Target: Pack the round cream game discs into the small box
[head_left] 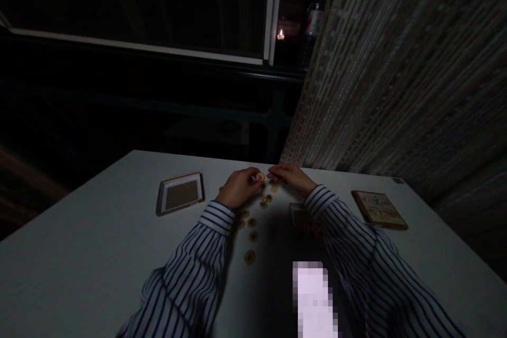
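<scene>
My left hand (pixel 240 187) pinches a round Chinese chess piece (pixel 260 177) with a red character, held up above the table. Close by on its right, my right hand (pixel 293 177) has its thumb and fingers drawn together; whether anything is between them is hidden. Below the hands lie several more round pieces, among them a pale piece (pixel 274 188), a dark-marked piece (pixel 253 236) and the nearest piece (pixel 249 257). Under my right forearm sits a tray-like box (pixel 296 212), partly covered by the sleeve, with reddish-brown pieces in it.
On the white table (pixel 111 253), a shallow open box lid (pixel 181 194) lies at left and a flat box with a printed picture (pixel 379 209) at right. A bright pixelated rectangle (pixel 315 301) is at the front. A string curtain (pixel 376 79) hangs behind, near a bottle (pixel 315 21).
</scene>
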`<state>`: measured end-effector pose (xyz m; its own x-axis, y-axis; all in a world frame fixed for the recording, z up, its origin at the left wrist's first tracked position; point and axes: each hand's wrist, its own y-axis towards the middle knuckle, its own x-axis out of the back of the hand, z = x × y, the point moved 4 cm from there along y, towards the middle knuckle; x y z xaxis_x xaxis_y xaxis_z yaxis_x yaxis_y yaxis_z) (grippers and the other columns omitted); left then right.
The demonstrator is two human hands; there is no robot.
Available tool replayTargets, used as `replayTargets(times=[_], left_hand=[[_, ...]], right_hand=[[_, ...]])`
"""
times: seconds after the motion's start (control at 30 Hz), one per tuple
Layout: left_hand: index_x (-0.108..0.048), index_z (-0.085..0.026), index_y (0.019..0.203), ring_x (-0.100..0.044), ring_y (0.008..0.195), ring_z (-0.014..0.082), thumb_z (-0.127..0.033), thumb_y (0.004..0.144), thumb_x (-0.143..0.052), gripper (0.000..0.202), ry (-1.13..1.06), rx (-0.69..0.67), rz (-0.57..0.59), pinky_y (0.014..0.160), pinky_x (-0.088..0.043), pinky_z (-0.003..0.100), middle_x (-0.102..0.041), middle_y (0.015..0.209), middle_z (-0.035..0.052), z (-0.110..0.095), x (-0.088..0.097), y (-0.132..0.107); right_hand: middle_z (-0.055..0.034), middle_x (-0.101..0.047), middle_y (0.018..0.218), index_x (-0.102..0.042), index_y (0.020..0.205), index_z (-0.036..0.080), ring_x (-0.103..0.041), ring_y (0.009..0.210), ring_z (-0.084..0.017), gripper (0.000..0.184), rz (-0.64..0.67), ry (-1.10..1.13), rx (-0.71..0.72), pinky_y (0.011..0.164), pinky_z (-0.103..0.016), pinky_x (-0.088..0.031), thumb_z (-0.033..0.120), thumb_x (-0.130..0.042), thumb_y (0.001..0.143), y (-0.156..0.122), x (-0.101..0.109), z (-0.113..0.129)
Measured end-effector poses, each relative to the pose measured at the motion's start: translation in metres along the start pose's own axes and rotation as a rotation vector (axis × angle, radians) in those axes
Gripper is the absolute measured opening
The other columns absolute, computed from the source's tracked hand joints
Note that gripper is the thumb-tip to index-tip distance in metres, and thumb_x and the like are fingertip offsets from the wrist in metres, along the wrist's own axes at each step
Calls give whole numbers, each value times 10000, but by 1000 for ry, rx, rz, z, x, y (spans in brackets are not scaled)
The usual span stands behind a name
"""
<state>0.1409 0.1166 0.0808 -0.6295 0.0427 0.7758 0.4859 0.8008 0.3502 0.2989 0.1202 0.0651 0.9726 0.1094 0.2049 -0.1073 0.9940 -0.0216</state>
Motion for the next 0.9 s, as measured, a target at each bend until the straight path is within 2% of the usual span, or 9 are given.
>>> replayTargets(times=[0.2,0.33,0.6,0.9], left_hand=[[-584,-181,919,-561,710,134,-296,738,-482,237,-17,-30,-52,646,-412,226,-635,850,20,-17,-2,-6],[-583,-180,916,-555,702,130,-305,744,-475,238,-52,-43,-49,636,-411,225,-632,824,16,-27,-6,-10],[-585,-177,937,-546,692,137,-278,740,-490,240,-47,-91,-33,636,-413,240,-623,804,27,-45,-21,-16],[-580,-170,930,-557,770,151,-261,758,-480,218,-55,-139,-11,673,-411,248,-621,863,47,-69,-44,-14]], right_hand=[[-52,-653,871,-619,872,138,-509,619,-69,291,-69,8,45,517,-178,-323,363,-535,708,-19,25,-3],[-47,-656,857,-620,868,137,-516,647,-79,273,-112,-30,76,569,-194,-360,347,-523,723,-37,34,2],[-41,-647,792,-613,809,136,-556,720,-115,193,-79,-128,236,695,-251,-419,286,-526,725,-65,33,4],[-25,-640,744,-610,806,147,-577,686,-122,203,-92,-192,234,613,-228,-442,317,-539,723,-84,36,-9]])
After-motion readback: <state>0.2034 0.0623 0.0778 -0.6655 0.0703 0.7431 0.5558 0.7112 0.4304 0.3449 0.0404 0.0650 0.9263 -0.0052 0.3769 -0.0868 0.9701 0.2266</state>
